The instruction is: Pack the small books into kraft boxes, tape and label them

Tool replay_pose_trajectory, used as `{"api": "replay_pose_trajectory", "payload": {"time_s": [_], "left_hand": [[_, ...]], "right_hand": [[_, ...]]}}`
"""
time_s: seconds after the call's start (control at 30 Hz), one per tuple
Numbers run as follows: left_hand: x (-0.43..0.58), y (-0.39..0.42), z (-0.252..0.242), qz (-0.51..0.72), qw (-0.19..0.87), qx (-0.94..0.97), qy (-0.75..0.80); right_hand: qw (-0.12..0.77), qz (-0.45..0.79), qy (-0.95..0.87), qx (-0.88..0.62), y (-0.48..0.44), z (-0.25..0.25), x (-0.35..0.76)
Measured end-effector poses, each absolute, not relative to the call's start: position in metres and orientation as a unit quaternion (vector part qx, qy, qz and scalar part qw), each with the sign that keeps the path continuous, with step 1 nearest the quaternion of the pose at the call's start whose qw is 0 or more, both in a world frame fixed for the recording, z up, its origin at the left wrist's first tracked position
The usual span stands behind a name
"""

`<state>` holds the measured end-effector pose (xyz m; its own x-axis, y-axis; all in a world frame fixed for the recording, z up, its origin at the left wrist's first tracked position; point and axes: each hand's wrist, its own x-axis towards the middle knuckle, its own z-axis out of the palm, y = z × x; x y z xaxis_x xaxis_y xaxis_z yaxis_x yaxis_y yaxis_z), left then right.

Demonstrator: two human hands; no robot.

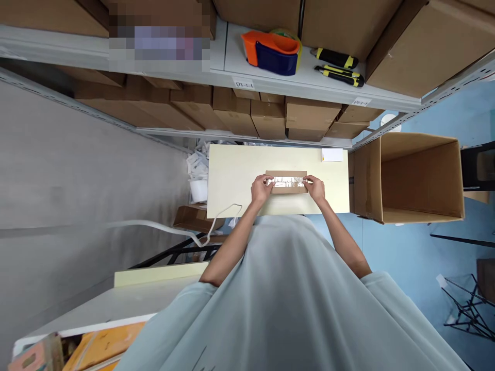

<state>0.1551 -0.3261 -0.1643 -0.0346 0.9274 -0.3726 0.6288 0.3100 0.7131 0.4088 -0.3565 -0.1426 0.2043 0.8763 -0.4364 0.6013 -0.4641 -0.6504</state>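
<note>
A small, long cardboard box (288, 190) lies on the pale yellow table (232, 175) in front of me. Across its top face stretches a white printed label (284, 181) with dark marks, too small to read. My left hand (262, 188) pinches the label's left end between thumb and fingers. At the opposite end, my right hand (316, 189) holds the label in the same way. Both hands rest at the box's short sides. Whether the label is fully stuck to the cardboard I cannot tell.
A white stack of labels or card (332, 155) lies at the table's back right. Beside the table stands a large open carton (421, 178). The shelf above carries a tape dispenser (273, 51) and utility knives (340, 67). A white bin (198, 190) of scraps is at left.
</note>
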Motion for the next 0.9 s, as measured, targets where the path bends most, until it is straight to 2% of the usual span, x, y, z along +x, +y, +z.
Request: {"api": "replay_pose_trajectory", "payload": {"time_s": [0.2, 0.4, 0.57, 0.7, 0.9], "left_hand": [[0.148, -0.323, -0.158, 0.192, 0.409, 0.592, 0.668], [0.153, -0.330, -0.172, 0.180, 0.427, 0.609, 0.644], [0.152, -0.330, -0.177, 0.191, 0.430, 0.615, 0.633], [0.152, -0.332, -0.170, 0.196, 0.434, 0.618, 0.626], [0.146, -0.333, -0.147, 0.253, 0.415, 0.616, 0.620]], "right_hand": [[0.193, 0.371, -0.481, -0.771, -0.373, -0.133, 0.406], [0.133, 0.339, -0.501, -0.785, -0.382, -0.139, 0.407], [0.139, 0.359, -0.509, -0.770, -0.377, -0.138, 0.413], [0.141, 0.359, -0.516, -0.765, -0.379, -0.135, 0.412], [0.169, 0.275, -0.562, -0.762, -0.387, -0.124, 0.411]]}}
